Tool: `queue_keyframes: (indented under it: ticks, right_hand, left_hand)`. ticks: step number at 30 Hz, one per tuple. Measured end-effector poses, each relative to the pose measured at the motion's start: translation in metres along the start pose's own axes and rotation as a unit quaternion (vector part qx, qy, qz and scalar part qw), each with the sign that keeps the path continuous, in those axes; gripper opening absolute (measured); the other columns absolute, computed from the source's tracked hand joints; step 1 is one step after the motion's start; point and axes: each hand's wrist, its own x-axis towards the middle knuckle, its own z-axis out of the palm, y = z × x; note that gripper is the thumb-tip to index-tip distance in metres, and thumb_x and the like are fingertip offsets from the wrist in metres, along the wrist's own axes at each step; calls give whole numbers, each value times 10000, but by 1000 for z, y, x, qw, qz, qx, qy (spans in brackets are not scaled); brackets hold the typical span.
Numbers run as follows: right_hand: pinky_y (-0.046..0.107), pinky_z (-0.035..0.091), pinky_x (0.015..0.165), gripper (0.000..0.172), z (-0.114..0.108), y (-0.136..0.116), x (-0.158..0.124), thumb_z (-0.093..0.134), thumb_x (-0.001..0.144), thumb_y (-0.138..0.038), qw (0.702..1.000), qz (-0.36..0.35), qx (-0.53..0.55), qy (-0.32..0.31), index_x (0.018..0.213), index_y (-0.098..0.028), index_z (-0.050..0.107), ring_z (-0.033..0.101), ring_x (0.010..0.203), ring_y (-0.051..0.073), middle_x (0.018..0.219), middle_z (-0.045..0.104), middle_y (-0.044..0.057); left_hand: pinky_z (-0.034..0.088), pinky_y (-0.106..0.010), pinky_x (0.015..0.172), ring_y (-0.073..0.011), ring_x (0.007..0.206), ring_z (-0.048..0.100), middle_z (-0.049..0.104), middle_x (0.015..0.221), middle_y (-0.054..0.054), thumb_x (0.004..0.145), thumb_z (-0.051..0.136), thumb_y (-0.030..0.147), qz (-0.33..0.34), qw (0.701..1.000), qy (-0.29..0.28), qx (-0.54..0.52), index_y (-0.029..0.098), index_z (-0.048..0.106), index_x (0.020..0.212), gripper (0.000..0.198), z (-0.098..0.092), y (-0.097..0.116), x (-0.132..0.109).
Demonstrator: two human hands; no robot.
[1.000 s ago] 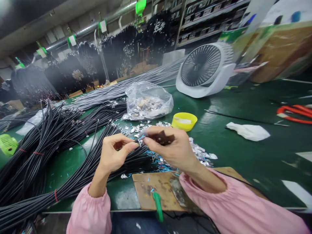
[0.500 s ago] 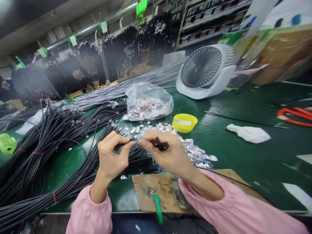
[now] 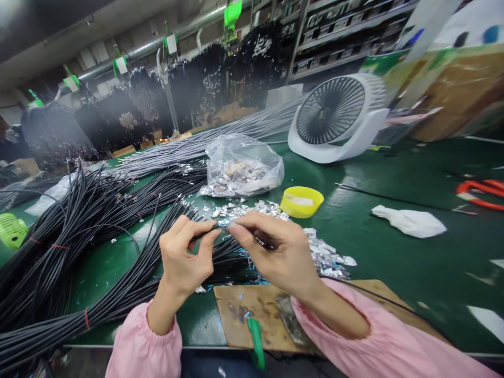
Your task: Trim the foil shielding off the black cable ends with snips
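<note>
At the middle of the view, thumb and forefinger of my left hand [image 3: 187,252] pinch a thin black cable, mostly hidden by the fingers. A bit of silver foil with blue in it [image 3: 223,223] shows at the cable's end, between my two hands. My right hand [image 3: 277,252] pinches this foil-covered end from the other side. A dark, shiny object [image 3: 266,240] is tucked inside the curled fingers of my right hand; its kind is hidden. Beneath and behind both hands lie a bundle of black cables [image 3: 134,278] and a heap of foil scraps [image 3: 325,252].
A clear bag of scraps [image 3: 244,163], a yellow dish [image 3: 302,202] and a white fan [image 3: 334,118] stand behind my hands. Cardboard [image 3: 232,310] with a green-handled tool [image 3: 256,341] lies at the front edge. On the right are a white pouch [image 3: 409,220] and orange-handled scissors [image 3: 480,189].
Silver foil with blue now shows between my fingertips, where mostly dark cable showed before. My hands stay close together; the view has shifted slightly.
</note>
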Motion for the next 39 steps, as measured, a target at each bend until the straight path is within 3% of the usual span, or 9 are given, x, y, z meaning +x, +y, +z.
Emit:
queue_keyframes:
  ticks: [3, 5, 7, 10, 13, 20, 33, 39]
  right_hand:
    - [197, 368, 465, 179, 1, 1, -3, 513, 836, -163, 999, -25, -7, -19, 659, -171, 541, 444, 473, 76, 545, 500, -27]
    - [194, 386, 465, 147, 1, 4, -4, 523, 842, -206, 1000, -5, -1, -18, 702, -176, 558, 469, 479, 82, 561, 526, -25]
    - [197, 436, 505, 125, 2, 7, -4, 522, 855, -286, 999, 30, 9, -14, 854, -177, 585, 543, 543, 99, 656, 600, -4]
    - [236, 499, 667, 247, 2, 12, -4, 462, 889, -337, 999, 44, 2, -17, 1045, -174, 562, 630, 767, 142, 879, 666, 52]
    - [248, 507, 719, 211, 2, 11, -3, 458, 890, -301, 999, 29, -6, -30, 968, -176, 609, 641, 812, 151, 889, 683, 61]
    - [226, 527, 651, 218, 0, 5, 1, 488, 869, -270, 997, 36, 36, -55, 822, -185, 683, 657, 705, 141, 798, 711, 51]
    - [233, 527, 536, 301, 1, 5, 3, 527, 831, -422, 981, 126, 121, -82, 719, -192, 686, 646, 616, 154, 674, 687, 33]
    - [268, 553, 593, 222, 3, 8, 0, 561, 812, -358, 988, 121, 91, -14, 718, -197, 682, 674, 671, 180, 723, 712, 44]
  left_hand:
    - [336, -184, 451, -63, 524, 438, 524, 612, 33, 785, 628, 155, -15, 1000, -8, 0, 196, 690, 870, 113, -1, 1, 0]
    - [329, -181, 450, -59, 518, 425, 508, 605, 39, 782, 635, 161, -21, 1000, -7, -8, 209, 695, 882, 126, -2, 1, 1]
    - [328, -178, 451, -58, 520, 424, 506, 602, 42, 778, 643, 163, -29, 999, -2, -15, 217, 698, 883, 130, -4, 1, 1]
    - [335, -179, 454, -62, 521, 418, 508, 594, 42, 774, 649, 170, -38, 999, 7, -16, 224, 701, 882, 131, -7, 1, 3]
    - [343, -183, 458, -66, 524, 424, 514, 593, 40, 776, 647, 181, -42, 999, 10, -15, 226, 702, 878, 124, -9, 2, 3]
    - [328, -181, 445, -55, 507, 420, 511, 596, 44, 775, 646, 167, -43, 999, -1, -26, 239, 702, 894, 149, -10, 3, 2]
    - [345, -175, 434, -50, 487, 422, 522, 587, 41, 772, 650, 170, 2, 1000, 7, 22, 214, 707, 885, 134, -9, 1, 1]
    - [390, -160, 491, -51, 565, 487, 554, 693, 25, 774, 653, 164, 14, 998, 21, 56, 219, 689, 925, 164, -6, 3, 1]
